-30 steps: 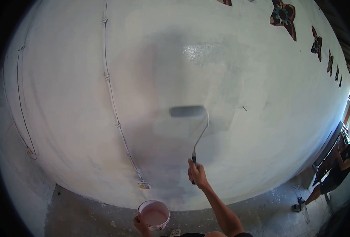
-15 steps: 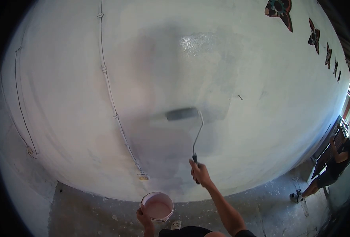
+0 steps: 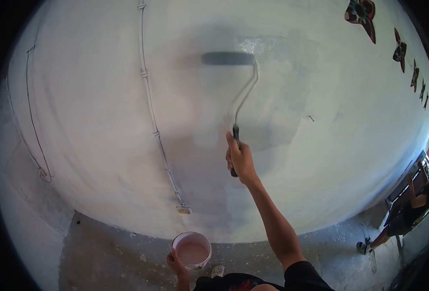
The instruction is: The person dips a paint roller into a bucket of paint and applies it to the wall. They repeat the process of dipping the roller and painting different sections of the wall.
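My right hand [image 3: 240,159] grips the dark handle of a paint roller [image 3: 228,58], arm stretched up. The grey roller sleeve lies flat against the pale wall [image 3: 88,111], high up at the top of a wet, darker painted patch [image 3: 267,87]. Low down, my left hand [image 3: 175,264] holds a small white bucket [image 3: 191,250] by its rim, with pinkish-white paint inside.
A thin white conduit [image 3: 152,126] runs down the wall to a small box [image 3: 184,210] near the floor. A loose cable [image 3: 32,136] hangs at the left. Flower-shaped ornaments [image 3: 362,13] line the upper right. Another person [image 3: 408,213] bends by a dark frame at far right. The concrete floor [image 3: 103,257] is speckled.
My right hand has rolled the roller upward from the middle of the wall to the top of the wet patch. The bucket in my left hand stayed low.
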Available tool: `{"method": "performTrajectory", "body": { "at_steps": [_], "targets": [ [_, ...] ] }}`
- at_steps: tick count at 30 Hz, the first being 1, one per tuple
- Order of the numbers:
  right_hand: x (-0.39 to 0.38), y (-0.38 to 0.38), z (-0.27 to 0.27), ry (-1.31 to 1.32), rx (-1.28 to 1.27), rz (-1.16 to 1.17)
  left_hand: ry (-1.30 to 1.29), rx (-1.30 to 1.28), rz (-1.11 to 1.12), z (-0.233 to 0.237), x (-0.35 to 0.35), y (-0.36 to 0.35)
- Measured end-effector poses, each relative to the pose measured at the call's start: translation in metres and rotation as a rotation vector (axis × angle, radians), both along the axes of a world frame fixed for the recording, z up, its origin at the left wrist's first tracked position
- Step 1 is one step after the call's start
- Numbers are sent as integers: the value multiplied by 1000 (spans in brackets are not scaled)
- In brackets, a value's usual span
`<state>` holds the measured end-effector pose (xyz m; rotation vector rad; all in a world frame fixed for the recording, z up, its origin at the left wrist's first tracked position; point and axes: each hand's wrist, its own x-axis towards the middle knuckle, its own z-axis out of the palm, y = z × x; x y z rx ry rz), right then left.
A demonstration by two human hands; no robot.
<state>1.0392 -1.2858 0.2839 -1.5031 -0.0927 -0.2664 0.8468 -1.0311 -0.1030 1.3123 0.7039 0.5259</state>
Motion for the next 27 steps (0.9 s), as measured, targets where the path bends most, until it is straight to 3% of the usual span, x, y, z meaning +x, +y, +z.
{"method": "performTrajectory", "body": {
  "at_steps": [10, 15, 20, 27],
  "targets": [
    [-48, -9, -192, 246, -7, -52, 44, -5, 54, -3, -2, 8],
    [-80, -24, -249, 339, -92, -76, 19, 44, 12, 16, -8, -3],
    [-89, -29, -241, 396, -108, -76, 14, 35, 28, 15, -24, -7],
    [-52, -9, -137, 267, -161, -31, 13, -22, 32, 6, -43, -6]
  ]
}}
